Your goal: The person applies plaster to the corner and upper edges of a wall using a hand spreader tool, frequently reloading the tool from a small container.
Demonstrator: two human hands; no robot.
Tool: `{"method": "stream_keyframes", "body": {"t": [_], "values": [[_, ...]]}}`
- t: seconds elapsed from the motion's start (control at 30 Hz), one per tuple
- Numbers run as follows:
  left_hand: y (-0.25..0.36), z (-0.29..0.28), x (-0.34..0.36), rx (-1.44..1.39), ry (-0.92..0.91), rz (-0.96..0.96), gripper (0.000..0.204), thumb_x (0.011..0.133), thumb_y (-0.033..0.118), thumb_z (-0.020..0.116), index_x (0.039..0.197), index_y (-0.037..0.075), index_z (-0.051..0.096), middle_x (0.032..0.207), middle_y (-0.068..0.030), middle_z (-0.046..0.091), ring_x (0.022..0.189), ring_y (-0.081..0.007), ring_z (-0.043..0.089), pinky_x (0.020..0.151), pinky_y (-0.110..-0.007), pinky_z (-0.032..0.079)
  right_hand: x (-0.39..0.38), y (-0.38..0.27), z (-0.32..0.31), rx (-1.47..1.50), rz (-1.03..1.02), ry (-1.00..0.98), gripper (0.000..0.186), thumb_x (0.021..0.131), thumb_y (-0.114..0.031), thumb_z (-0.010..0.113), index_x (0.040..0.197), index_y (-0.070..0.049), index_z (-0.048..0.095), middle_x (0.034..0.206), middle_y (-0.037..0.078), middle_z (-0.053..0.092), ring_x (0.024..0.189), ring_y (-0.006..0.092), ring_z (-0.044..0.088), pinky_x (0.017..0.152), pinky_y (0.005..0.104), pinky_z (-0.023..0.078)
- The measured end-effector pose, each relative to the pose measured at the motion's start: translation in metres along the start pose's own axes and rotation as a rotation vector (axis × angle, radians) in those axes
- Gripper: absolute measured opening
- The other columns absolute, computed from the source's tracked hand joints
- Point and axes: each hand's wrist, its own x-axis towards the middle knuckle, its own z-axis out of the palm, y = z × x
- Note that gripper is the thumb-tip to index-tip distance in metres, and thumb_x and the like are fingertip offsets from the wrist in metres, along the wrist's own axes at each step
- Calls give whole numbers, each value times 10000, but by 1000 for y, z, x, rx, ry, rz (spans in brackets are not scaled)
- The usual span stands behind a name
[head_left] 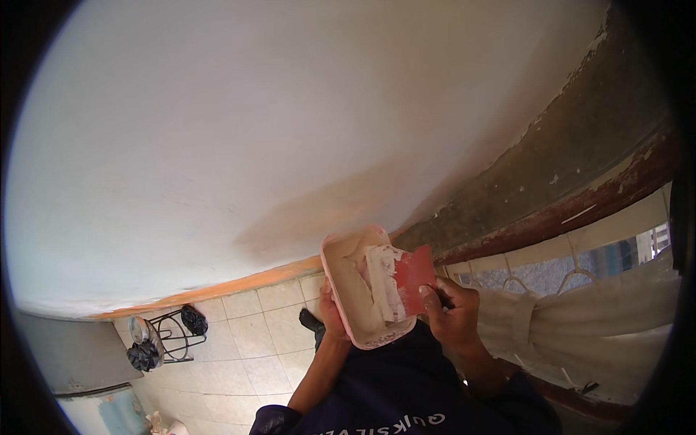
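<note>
- Clamping pink rectangular plastic tray (380, 340) of creamy paste (351, 270) in left grip (334, 312).
- Clamping flat red white-smeared spreader (415, 271) in right grip (454, 312), over tray.
- Holding tray near smooth off-white wall (217, 145).

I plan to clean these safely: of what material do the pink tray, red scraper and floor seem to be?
Pink tray: probably smooth plastic, judging by its rounded corners and thin rim.
Red scraper: perhaps plastic, evenly coloured and matt where bare; painted metal stays possible.
Floor: likely ceramic tile, slightly shiny, from the pale squares and joint lines.
</note>
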Motion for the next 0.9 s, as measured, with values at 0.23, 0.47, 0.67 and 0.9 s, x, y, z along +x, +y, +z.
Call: {"method": "stream_keyframes", "body": {"t": [0.23, 0.47, 0.67, 0.9], "values": [[1, -5, 2, 29, -64, 3, 570, 956, 438, 358, 1383, 62, 366, 1353, -131, 464, 1223, -268, 474, 1048, -413, 379, -6, -2, -7, 275, 186, 53, 136, 867, -88, 631, 894, 45, 632, 647, 31, 609, 549, 46, 517, 487, 208, 401], [-5, -4, 3, 0, 32, 9, 623, 940, 496, 336, 1367, 44, 362, 1334, -157, 460, 1205, -309, 487, 1016, -479, 409, -7, -9, -13, 347, 214, 84, 108, 868, -70, 624, 871, 38, 619, 633, 15, 593, 558, 27, 504, 477, 202, 393], [2, -4, 0, 101, -84, -30, 645, 935, 471, 342, 1445, 86, 257, 1446, -143, 344, 1306, -328, 376, 1073, -500, 328, 8, -9, -18, -104, -203, 14, 148, 827, -43, 645, 923, 65, 613, 602, 72, 576, 488, 85, 522, 461, 219, 401], [-4, -13, -9, 115, 15, -40, 621, 929, 466, 371, 1392, 54, 338, 1331, -156, 467, 1195, -307, 490, 1013, -456, 407, 12, -5, 12, -392, -379, -49, 122, 768, -21, 657, 857, 47, 606, 597, 161, 577, 489, 288, 588, 443, 348, 457]]}}
